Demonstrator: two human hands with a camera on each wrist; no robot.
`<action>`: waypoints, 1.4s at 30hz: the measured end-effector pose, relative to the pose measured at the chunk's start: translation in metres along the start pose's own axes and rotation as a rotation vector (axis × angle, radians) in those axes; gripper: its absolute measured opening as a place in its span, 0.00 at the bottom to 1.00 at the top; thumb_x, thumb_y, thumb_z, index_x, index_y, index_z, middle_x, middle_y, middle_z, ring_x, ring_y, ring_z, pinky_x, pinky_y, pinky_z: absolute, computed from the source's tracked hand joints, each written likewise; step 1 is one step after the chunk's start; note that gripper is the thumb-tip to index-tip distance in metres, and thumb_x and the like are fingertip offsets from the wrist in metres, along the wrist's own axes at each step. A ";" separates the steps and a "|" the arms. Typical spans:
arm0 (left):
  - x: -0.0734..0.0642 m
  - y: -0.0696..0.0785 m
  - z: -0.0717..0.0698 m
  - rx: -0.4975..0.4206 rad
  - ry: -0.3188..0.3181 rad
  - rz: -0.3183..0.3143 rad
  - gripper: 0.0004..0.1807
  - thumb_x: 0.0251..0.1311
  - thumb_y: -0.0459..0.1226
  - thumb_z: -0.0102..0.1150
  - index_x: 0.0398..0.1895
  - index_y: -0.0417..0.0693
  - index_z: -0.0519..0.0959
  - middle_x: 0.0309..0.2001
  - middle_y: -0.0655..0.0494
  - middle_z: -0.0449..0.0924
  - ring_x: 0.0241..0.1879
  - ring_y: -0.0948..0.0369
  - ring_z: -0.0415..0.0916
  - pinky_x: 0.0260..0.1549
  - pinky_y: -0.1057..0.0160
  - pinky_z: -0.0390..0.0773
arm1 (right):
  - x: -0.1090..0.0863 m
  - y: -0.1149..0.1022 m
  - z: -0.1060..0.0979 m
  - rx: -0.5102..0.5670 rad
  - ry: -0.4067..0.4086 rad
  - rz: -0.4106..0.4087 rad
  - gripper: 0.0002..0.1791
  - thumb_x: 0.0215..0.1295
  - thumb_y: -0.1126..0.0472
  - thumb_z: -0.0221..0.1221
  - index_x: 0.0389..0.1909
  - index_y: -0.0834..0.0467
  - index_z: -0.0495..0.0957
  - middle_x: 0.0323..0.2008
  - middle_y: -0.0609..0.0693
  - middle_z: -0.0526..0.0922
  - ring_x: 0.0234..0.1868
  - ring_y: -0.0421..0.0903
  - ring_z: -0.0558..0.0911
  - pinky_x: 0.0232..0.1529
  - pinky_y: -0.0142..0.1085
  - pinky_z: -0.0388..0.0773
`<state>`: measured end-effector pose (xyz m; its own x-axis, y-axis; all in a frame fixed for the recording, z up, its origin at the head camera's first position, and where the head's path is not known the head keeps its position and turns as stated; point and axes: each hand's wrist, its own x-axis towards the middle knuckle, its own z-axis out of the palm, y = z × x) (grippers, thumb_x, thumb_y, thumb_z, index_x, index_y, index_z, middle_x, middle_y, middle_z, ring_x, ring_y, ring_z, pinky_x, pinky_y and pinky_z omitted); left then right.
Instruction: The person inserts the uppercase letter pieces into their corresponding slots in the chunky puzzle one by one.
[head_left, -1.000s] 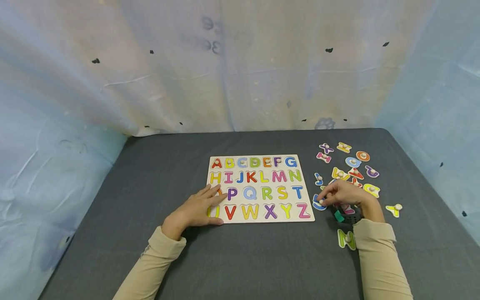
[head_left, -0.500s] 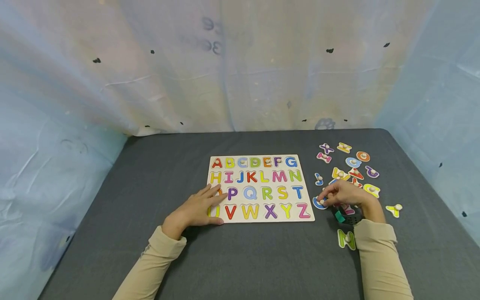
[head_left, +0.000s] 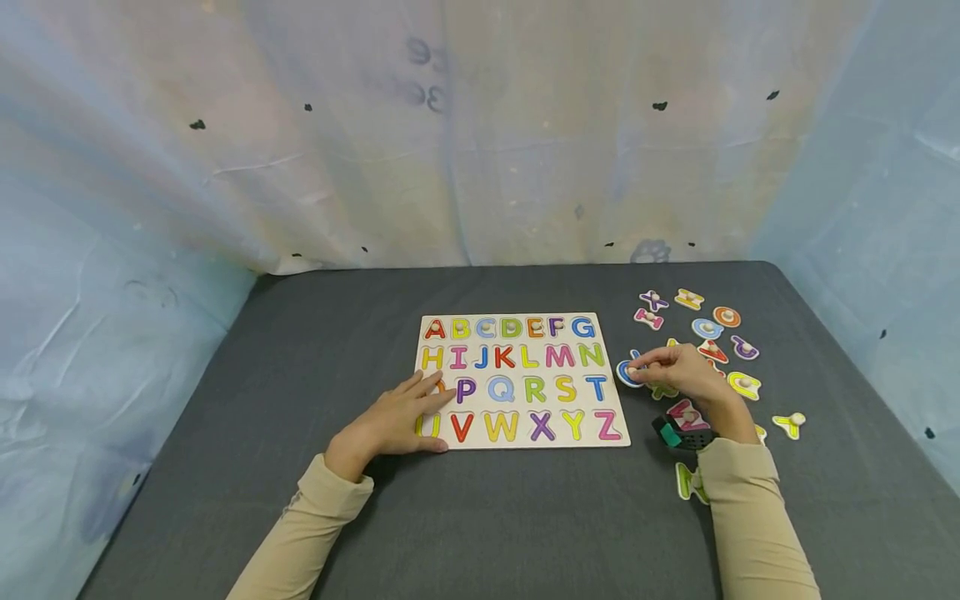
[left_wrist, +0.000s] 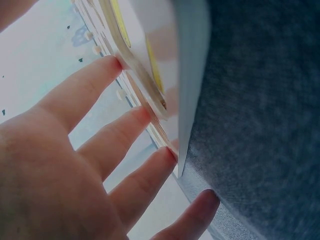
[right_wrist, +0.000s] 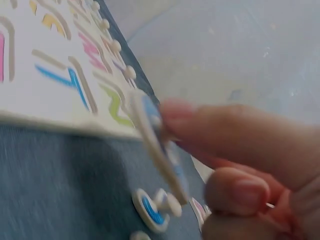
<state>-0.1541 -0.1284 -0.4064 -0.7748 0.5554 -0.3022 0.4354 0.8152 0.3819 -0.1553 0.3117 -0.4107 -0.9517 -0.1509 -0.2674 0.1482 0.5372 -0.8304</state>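
Note:
My right hand pinches a rounded blue letter puzzle piece by its knob, just right of the board. In the right wrist view this piece is tilted and raised off the cloth; which letter it is cannot be read there. The white alphabet puzzle board lies flat in the middle, with knobbed pieces in the A to F places and colored letter recesses elsewhere. My left hand rests with spread fingers on the board's lower left edge, covering part of O and U. Its fingertips touch the edge.
Several loose letter pieces lie to the right, among them an orange round one, a purple X and a yellow-green Y. A small blue piece lies below the held one. Dark grey cloth covers the table.
The right hand has lifted the blue piece and moved it slightly up and left, toward the board. The left hand stays in place.

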 end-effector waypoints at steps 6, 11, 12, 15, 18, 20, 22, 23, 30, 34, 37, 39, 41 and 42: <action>-0.001 0.001 -0.001 -0.001 0.000 0.007 0.43 0.52 0.52 0.68 0.72 0.56 0.62 0.78 0.49 0.50 0.77 0.42 0.45 0.67 0.32 0.55 | 0.012 -0.016 0.013 0.014 0.148 0.056 0.27 0.62 0.51 0.63 0.52 0.69 0.79 0.24 0.30 0.78 0.32 0.39 0.72 0.34 0.32 0.69; -0.003 0.002 -0.002 -0.006 -0.003 0.002 0.43 0.52 0.52 0.68 0.72 0.56 0.63 0.78 0.49 0.50 0.77 0.42 0.45 0.66 0.31 0.55 | 0.027 -0.022 0.027 0.086 0.253 0.145 0.29 0.62 0.47 0.63 0.55 0.64 0.79 0.25 0.34 0.72 0.32 0.42 0.68 0.36 0.35 0.63; -0.003 0.002 -0.002 -0.006 -0.002 0.003 0.44 0.52 0.52 0.68 0.72 0.56 0.63 0.77 0.49 0.50 0.77 0.42 0.45 0.66 0.31 0.55 | 0.030 -0.023 0.029 0.095 0.269 0.173 0.29 0.61 0.45 0.63 0.55 0.62 0.79 0.27 0.36 0.72 0.34 0.42 0.67 0.37 0.35 0.63; -0.003 0.003 -0.002 -0.007 -0.005 -0.001 0.44 0.52 0.53 0.68 0.72 0.56 0.63 0.78 0.50 0.50 0.77 0.42 0.45 0.66 0.32 0.55 | 0.038 -0.026 0.035 0.149 0.310 0.237 0.29 0.61 0.45 0.62 0.56 0.60 0.78 0.34 0.41 0.71 0.37 0.45 0.66 0.40 0.37 0.61; -0.003 0.003 -0.002 -0.008 -0.006 -0.001 0.44 0.52 0.53 0.68 0.72 0.56 0.62 0.78 0.50 0.50 0.77 0.42 0.45 0.67 0.32 0.55 | 0.045 -0.029 0.039 0.181 0.357 0.271 0.27 0.62 0.46 0.63 0.56 0.58 0.79 0.33 0.41 0.70 0.33 0.43 0.67 0.36 0.35 0.62; -0.002 0.003 -0.002 -0.008 -0.005 -0.001 0.44 0.52 0.53 0.68 0.72 0.56 0.62 0.78 0.50 0.50 0.77 0.42 0.45 0.66 0.32 0.55 | 0.049 -0.030 0.041 0.203 0.375 0.274 0.26 0.62 0.47 0.63 0.56 0.58 0.79 0.29 0.41 0.70 0.26 0.41 0.65 0.32 0.34 0.61; -0.002 0.003 -0.002 -0.007 -0.006 -0.004 0.44 0.52 0.52 0.68 0.72 0.57 0.62 0.78 0.50 0.50 0.77 0.42 0.45 0.67 0.32 0.55 | 0.053 -0.032 0.044 0.215 0.386 0.270 0.25 0.62 0.48 0.63 0.56 0.59 0.79 0.29 0.39 0.71 0.24 0.39 0.64 0.30 0.32 0.60; -0.002 0.002 -0.001 -0.007 -0.006 -0.007 0.44 0.52 0.52 0.68 0.72 0.58 0.62 0.78 0.51 0.50 0.77 0.43 0.44 0.67 0.32 0.55 | 0.055 -0.033 0.045 0.225 0.390 0.266 0.25 0.62 0.49 0.63 0.56 0.60 0.79 0.30 0.40 0.73 0.25 0.40 0.64 0.31 0.32 0.61; -0.001 0.000 0.001 -0.003 -0.003 -0.012 0.44 0.52 0.53 0.68 0.72 0.59 0.62 0.78 0.52 0.50 0.78 0.43 0.44 0.67 0.32 0.55 | 0.071 -0.042 0.053 0.344 0.422 0.297 0.24 0.63 0.52 0.62 0.57 0.61 0.78 0.56 0.51 0.77 0.46 0.41 0.69 0.45 0.33 0.67; -0.001 0.000 0.002 -0.006 0.006 -0.005 0.44 0.51 0.53 0.68 0.72 0.59 0.63 0.78 0.52 0.50 0.77 0.43 0.44 0.67 0.32 0.55 | 0.079 -0.042 0.058 0.416 0.449 0.312 0.22 0.63 0.54 0.62 0.56 0.60 0.79 0.34 0.42 0.77 0.28 0.36 0.68 0.32 0.29 0.65; -0.001 -0.001 0.002 -0.010 0.012 0.003 0.43 0.51 0.53 0.68 0.72 0.58 0.63 0.78 0.52 0.50 0.77 0.43 0.45 0.66 0.32 0.55 | 0.085 -0.040 0.063 0.489 0.469 0.338 0.20 0.62 0.56 0.63 0.54 0.60 0.80 0.23 0.37 0.73 0.19 0.35 0.64 0.23 0.27 0.62; -0.002 -0.001 0.001 -0.009 0.013 0.005 0.43 0.51 0.53 0.68 0.72 0.58 0.63 0.78 0.52 0.50 0.77 0.42 0.45 0.66 0.32 0.56 | 0.088 -0.039 0.066 0.519 0.485 0.360 0.21 0.61 0.57 0.65 0.54 0.60 0.80 0.22 0.37 0.75 0.18 0.33 0.68 0.21 0.25 0.65; -0.002 -0.001 0.001 -0.011 0.015 0.004 0.43 0.51 0.53 0.68 0.72 0.58 0.63 0.78 0.52 0.50 0.77 0.42 0.45 0.66 0.32 0.56 | 0.090 -0.039 0.069 0.533 0.507 0.380 0.21 0.59 0.57 0.66 0.53 0.59 0.81 0.25 0.38 0.77 0.20 0.33 0.73 0.23 0.24 0.71; -0.002 -0.001 0.001 -0.012 0.016 0.004 0.43 0.51 0.53 0.68 0.72 0.58 0.63 0.78 0.51 0.50 0.77 0.42 0.45 0.66 0.32 0.56 | 0.091 -0.039 0.070 0.535 0.518 0.388 0.21 0.59 0.57 0.67 0.52 0.59 0.81 0.25 0.39 0.77 0.21 0.33 0.74 0.24 0.24 0.72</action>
<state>-0.1528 -0.1304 -0.4071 -0.7805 0.5556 -0.2866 0.4330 0.8111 0.3933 -0.2291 0.2190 -0.4371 -0.7909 0.4335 -0.4320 0.4737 -0.0131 -0.8806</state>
